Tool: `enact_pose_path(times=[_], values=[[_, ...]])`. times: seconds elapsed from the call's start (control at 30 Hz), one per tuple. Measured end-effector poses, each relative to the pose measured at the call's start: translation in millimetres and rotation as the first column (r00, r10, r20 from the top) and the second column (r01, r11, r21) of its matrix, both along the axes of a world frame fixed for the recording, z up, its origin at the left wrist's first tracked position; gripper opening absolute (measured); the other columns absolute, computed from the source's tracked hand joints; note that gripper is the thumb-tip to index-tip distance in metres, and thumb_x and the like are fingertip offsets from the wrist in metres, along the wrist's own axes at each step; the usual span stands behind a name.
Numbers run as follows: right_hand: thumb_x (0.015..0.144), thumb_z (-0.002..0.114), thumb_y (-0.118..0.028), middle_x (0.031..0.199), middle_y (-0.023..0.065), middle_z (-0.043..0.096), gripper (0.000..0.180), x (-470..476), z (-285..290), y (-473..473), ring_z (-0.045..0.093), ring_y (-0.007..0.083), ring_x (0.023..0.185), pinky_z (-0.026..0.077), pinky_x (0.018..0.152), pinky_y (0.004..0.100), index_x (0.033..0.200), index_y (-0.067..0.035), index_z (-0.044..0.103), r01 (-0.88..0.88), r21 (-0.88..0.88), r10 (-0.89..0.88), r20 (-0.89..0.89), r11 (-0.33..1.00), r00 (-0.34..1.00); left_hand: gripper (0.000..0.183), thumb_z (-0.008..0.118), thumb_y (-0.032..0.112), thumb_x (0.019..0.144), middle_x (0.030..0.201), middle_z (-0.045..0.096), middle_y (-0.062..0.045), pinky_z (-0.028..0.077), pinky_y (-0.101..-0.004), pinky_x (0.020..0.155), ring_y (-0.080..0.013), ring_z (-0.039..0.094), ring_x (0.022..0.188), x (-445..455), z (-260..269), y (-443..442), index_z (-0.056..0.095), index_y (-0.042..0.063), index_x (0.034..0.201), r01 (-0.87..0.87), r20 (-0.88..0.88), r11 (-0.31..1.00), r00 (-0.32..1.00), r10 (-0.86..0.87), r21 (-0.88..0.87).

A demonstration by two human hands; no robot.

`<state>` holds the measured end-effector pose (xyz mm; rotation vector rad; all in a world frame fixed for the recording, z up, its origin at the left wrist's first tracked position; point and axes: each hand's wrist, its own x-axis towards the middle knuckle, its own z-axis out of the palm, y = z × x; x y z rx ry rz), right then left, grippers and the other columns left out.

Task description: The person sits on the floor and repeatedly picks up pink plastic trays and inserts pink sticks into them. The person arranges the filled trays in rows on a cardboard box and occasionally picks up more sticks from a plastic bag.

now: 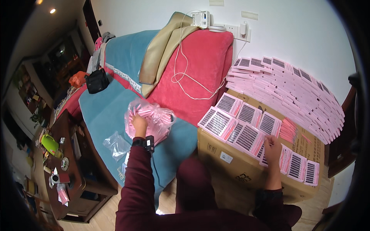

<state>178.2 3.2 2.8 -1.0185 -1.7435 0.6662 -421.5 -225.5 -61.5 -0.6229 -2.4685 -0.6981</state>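
Observation:
My left hand (139, 124) reaches into a clear plastic bag (166, 122) on the sofa. Many slim pink pieces (146, 111) fill the bag; whatever the fingers touch is hidden among them. Over a cardboard box (211, 147), my right hand (272, 148) bends its fingers above the rows of pink false-eyelash trays (247, 138). Its fingertips are close to one tray's edge, and I cannot tell whether they pinch anything. Behind that hand lies a heap of thin coral-pink sticks, seemingly tweezers (288, 130).
Stacked pink trays (277, 79) form a long wall along the box's back. A crumpled clear bag (117, 145) lies on the blue sofa cover (104, 115). White cable (185, 78) loops over the red backrest (196, 60). A cluttered wooden table (75, 170) stands left.

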Motion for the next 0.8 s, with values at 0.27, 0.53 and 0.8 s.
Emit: enact_pose_path(times=[0.27, 0.53, 0.8], values=[[0.086, 0.066, -0.006, 0.077, 0.0108, 0.067, 0.010, -3, 7, -2, 0.060, 0.0144, 0.068, 0.049, 0.063, 0.0289, 0.092, 0.002, 0.069, 0.106, 0.008, -0.106, 0.092, 0.994, 0.990, 0.038, 0.055, 0.021, 0.088, 0.143, 0.045, -0.016, 0.050, -0.0442, 0.092, -0.0348, 0.052, 0.122, -62, -41, -3, 0.057, 0.001, 0.120, 0.069, 0.058, 0.857, 0.997, -0.046, -0.511], [0.086, 0.065, -0.006, 0.071, 0.0085, 0.064, 0.009, -5, 20, 9, 0.058, 0.0136, 0.064, 0.047, 0.059, 0.0283, 0.090, 0.001, 0.068, 0.090, 0.023, -0.092, 0.074, 0.996, 0.993, 0.026, 0.050, 0.018, 0.089, 0.113, 0.067, -0.018, 0.055, -0.0431, 0.081, -0.0325, 0.067, 0.101, -60, -31, -5, 0.066, 0.003, 0.104, 0.113, 0.212, 0.839, 0.977, 0.002, -0.533], [0.084, 0.067, -0.008, 0.081, 0.0140, 0.068, 0.011, -39, 52, -6, 0.067, 0.0242, 0.072, 0.053, 0.066, 0.0318, 0.092, 0.000, 0.068, -0.127, 0.134, 0.108, 0.144, 0.983, 0.984, 0.024, 0.053, 0.014, 0.086, 0.103, 0.068, -0.023, 0.053, -0.0446, 0.085, -0.0378, 0.066, 0.100, 13, 81, -40, 0.070, 0.000, 0.097, 0.204, 0.310, 0.821, 0.950, -0.034, -0.534]])
